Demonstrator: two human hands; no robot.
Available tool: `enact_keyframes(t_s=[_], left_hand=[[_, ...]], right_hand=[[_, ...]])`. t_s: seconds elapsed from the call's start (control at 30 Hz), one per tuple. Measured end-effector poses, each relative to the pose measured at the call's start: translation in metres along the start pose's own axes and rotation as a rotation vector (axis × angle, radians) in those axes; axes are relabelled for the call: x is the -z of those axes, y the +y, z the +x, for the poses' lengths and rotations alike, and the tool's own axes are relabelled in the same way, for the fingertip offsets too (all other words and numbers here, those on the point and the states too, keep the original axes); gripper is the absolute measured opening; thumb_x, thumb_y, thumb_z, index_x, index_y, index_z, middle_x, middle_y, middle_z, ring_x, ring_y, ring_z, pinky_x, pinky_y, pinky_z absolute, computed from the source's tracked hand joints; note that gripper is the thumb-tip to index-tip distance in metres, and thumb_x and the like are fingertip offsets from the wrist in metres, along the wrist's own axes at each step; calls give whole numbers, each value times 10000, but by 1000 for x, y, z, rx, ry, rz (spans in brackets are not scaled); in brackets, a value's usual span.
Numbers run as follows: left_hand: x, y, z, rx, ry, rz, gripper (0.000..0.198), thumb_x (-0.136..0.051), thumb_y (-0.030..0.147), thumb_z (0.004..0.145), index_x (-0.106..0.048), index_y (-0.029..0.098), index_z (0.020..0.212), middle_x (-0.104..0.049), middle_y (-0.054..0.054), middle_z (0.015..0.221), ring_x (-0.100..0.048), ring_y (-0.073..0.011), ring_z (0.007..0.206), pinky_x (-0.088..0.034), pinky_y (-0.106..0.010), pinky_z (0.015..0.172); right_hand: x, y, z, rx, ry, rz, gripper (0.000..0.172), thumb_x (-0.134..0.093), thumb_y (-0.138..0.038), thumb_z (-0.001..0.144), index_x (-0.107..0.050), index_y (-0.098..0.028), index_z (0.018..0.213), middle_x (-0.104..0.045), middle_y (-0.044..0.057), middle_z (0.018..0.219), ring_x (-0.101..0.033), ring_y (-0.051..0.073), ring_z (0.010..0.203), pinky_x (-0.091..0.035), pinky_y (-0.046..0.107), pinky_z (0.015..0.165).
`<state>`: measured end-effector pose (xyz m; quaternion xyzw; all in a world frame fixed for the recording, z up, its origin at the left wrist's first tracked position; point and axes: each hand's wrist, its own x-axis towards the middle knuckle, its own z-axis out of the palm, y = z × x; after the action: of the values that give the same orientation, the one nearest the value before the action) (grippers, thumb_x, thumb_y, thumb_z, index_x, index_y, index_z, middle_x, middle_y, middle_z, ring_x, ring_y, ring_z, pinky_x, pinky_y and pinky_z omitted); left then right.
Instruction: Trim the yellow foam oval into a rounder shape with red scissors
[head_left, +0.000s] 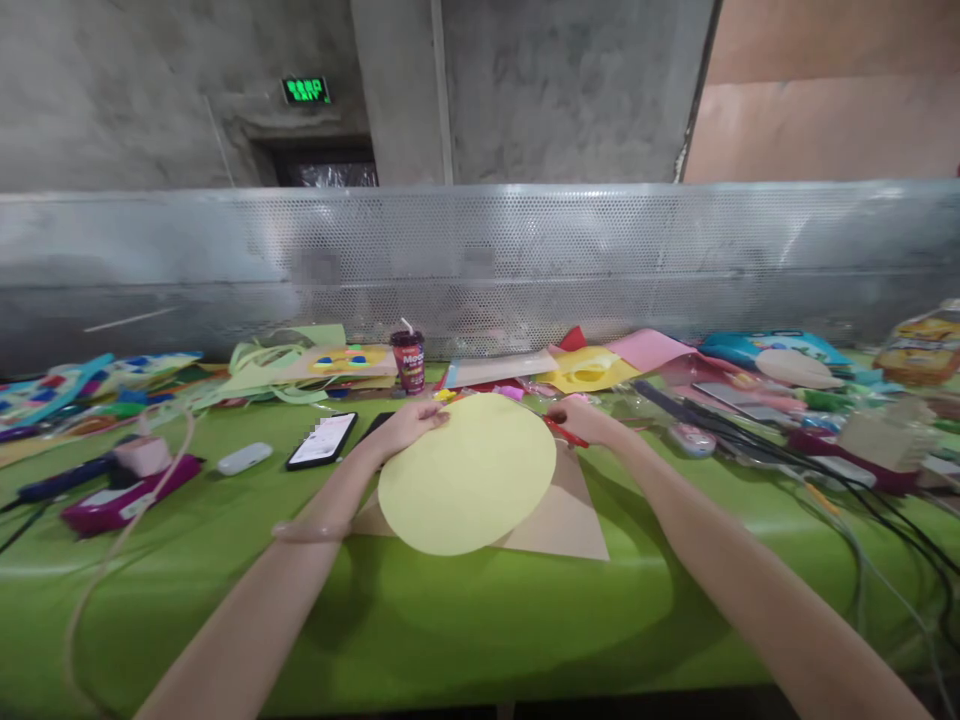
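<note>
Left hand [414, 420] pinches the disc's [466, 478] far edge, over tan paper [564, 522] on the table [450, 630]. Right hand [589, 420] grips scissors [566, 432] at the disc's rim. Trimming appears in hand; further cutting calls for steady turning.

Partial "Moc" on the dark red cup [407, 362]; green sign [306, 90] illegible

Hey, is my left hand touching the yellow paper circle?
Touching. The head view shows the left hand pinching the far edge of the yellow paper circle, no gap visible. The right hand holds red scissors beside it.
</note>
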<state>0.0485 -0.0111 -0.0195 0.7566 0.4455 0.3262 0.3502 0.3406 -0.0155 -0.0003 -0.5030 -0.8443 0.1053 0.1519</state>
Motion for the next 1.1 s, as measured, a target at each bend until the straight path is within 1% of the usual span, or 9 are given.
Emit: enact_keyframes(t_s=[0.1, 0.17, 0.33, 0.5, 0.63, 0.77, 0.9, 1.0, 1.1], left_hand=[[-1, 4, -2, 10, 51, 46, 460, -522, 531, 680, -615, 140, 904, -654, -53, 916, -591, -232, 832, -447, -298, 713], [-1, 4, -2, 10, 49, 51, 443, -520, 525, 685, -619, 147, 895, -655, -50, 918, -590, -231, 840, -446, -289, 711], [0, -1, -1, 10, -15, -8, 439, -523, 530, 680, -619, 158, 891, -657, -49, 899, -598, -226, 808, -452, -274, 664], [0, -3, 2, 21, 2, 9, 441, -533, 524, 671, -618, 150, 889, -651, -48, 901, -590, -225, 814, -447, -288, 686], [0, -2, 1, 11, 7, 46, 403, -527, 516, 676, -615, 157, 837, -647, -41, 862, -584, -223, 805, -441, -282, 678], [-1, -1, 0, -6, -17, 36, 382, -511, 517, 688, -599, 162, 799, -634, -31, 815, -579, -207, 756, -437, -272, 647], [-3, 0, 1, -33, -26, 98, 389, -507, 530, 682, -608, 162, 758, -620, -28, 778, -572, -209, 746, -436, -276, 648], [-3, 0, 1, -28, -45, 103, 398, -517, 529, 675, -621, 162, 788, -618, -33, 802, -573, -214, 754, -438, -281, 655], [-2, 0, 0, -3, -61, 51, 417, -526, 525, 675, -619, 167, 869, -623, -37, 825, -576, -221, 772, -443, -289, 660]], right_hand=[[0, -1, -1, -36, 21, -19, 166, -395, -117, 681, -455, -163, 533, -429, -13, 498, -400, 92, 461, -330, 229, 462], [1, -2, -2, -40, 16, -27, 167, -400, -121, 682, -445, -164, 527, -419, -15, 491, -389, 89, 452, -324, 225, 451], [2, -4, -2, -8, -4, -27, 154, -404, -116, 676, -462, -169, 543, -484, 0, 522, -416, 99, 469, -339, 234, 472], [-1, -1, 3, 16, 16, -62, 163, -408, -126, 674, -465, -170, 528, -498, 2, 535, -416, 106, 493, -335, 251, 501], [-3, 4, 4, 40, 22, -87, 151, -412, -125, 671, -493, -167, 550, -517, 5, 560, -399, 104, 502, -324, 254, 509], [-2, 3, 0, 23, 2, -54, 151, -414, -143, 691, -493, -166, 565, -526, 9, 564, -416, 104, 501, -328, 251, 506], [-2, 2, -1, -6, -33, -34, 143, -410, -153, 698, -501, -169, 588, -530, 9, 571, -430, 107, 488, -334, 252, 496], [-4, 5, 1, 13, -40, -51, 138, -420, -155, 695, -510, -168, 592, -528, 10, 583, -430, 109, 502, -332, 254, 505], [-4, 7, 1, 36, -37, -83, 150, -423, -172, 703, -503, -166, 576, -520, 10, 579, -413, 104, 506, -325, 253, 509]])
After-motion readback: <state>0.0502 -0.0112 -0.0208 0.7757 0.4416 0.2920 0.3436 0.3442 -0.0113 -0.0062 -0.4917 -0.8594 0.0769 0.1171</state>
